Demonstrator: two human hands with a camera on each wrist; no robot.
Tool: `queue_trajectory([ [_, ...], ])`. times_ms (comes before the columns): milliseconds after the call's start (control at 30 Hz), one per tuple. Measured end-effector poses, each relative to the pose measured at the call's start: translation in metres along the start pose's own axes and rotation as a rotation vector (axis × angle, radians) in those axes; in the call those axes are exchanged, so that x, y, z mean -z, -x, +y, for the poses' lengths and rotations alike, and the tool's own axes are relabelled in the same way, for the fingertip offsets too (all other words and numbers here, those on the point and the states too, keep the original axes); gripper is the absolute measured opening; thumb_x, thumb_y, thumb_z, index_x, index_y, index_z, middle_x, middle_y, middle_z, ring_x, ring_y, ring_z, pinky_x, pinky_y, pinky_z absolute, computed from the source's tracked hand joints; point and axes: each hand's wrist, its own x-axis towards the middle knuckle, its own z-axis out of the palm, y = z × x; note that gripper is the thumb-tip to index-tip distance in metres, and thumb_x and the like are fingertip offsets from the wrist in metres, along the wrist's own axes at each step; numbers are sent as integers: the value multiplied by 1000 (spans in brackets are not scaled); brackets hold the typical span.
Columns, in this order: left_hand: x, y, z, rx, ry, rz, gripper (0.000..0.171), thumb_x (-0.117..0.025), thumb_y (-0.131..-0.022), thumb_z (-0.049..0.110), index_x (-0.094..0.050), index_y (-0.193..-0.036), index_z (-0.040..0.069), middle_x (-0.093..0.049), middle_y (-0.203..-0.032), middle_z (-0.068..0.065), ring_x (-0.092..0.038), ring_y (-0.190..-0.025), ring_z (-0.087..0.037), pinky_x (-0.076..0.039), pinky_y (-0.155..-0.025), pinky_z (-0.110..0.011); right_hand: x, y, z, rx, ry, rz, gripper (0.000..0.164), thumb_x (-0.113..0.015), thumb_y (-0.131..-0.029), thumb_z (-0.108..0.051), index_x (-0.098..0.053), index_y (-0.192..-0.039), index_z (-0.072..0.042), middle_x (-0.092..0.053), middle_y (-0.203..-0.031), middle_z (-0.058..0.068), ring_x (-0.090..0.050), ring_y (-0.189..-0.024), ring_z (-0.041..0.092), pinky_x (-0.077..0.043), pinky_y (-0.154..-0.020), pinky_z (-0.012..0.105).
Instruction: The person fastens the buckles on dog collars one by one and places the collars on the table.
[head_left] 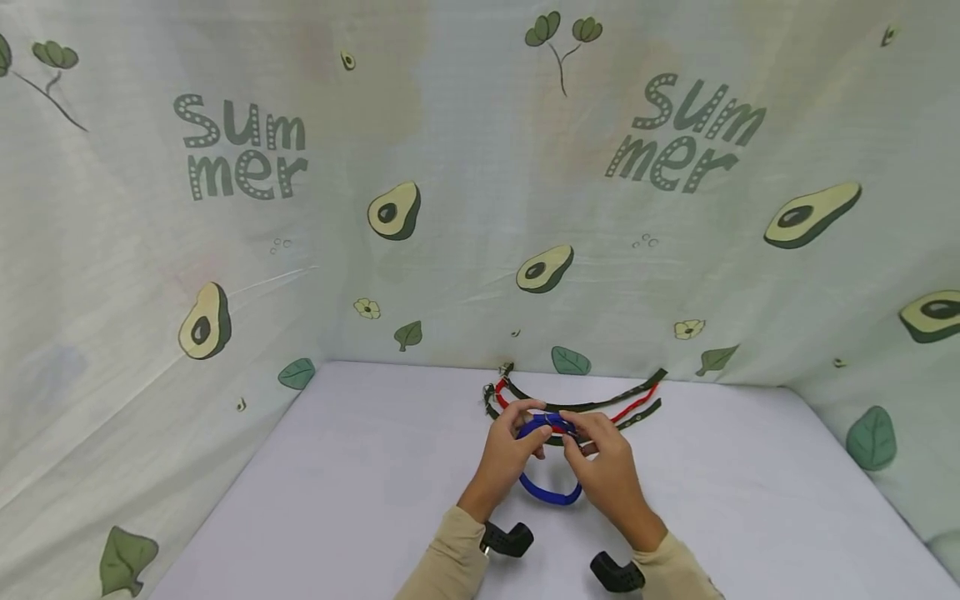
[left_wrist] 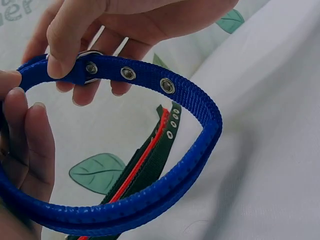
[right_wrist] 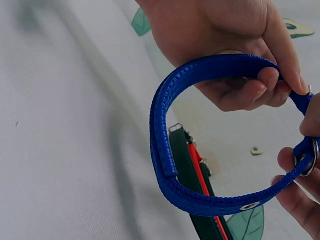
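Note:
Both hands hold a blue pet collar (head_left: 551,498) above the table, its loop hanging below the fingers. The left hand (head_left: 506,446) pinches one side of the strap, and the right hand (head_left: 609,471) pinches the other side, close by. In the left wrist view, metal-rimmed eyelets show along the collar (left_wrist: 202,105). There a finger of the right hand (left_wrist: 145,17) presses the strap by a metal ring, with the left hand (left_wrist: 32,145) at the image edge. The collar (right_wrist: 165,125) forms a ring in the right wrist view; the fingers partly hide its fastening.
Behind the hands, dark green collars (head_left: 600,406) and a red collar (head_left: 637,402) lie lengthwise on the white table (head_left: 360,467). Their metal fittings are at the left end. A printed cloth (head_left: 465,150) hangs behind the table and along its sides.

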Motion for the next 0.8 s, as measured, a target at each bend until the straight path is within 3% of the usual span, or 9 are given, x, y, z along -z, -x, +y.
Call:
queue_trajectory([
  [400, 12, 2, -4, -1, -136, -13, 24, -68, -97, 23, -66, -120, 15, -67, -92, -2, -64, -72, -16, -55, -68, -30, -3, -2, 1, -2, 14, -29, 33, -71, -84, 5, -75, -115, -6, -67, -105, 3, -62, -83, 12, -52, -60, 17],
  [633, 15, 1, -5, -49, -293, -34, 28, -71, -95, 28, -69, -122, 20, -65, -86, 4, -64, -72, -12, -54, -62, -27, -3, -2, 4, 9, 47, -31, 29, -68, -83, 6, -76, -109, -6, -68, -100, 0, -59, -76, 8, -50, -58, 17],
  [800, 14, 2, -3, -71, -362, -50, 24, -71, -95, 28, -72, -118, 20, -66, -84, 6, -64, -72, -10, -52, -59, -26, -1, 2, 6, -38, 45, -44, 27, -68, -84, 4, -75, -109, -5, -70, -99, 1, -60, -75, 9, -51, -59, 19],
])
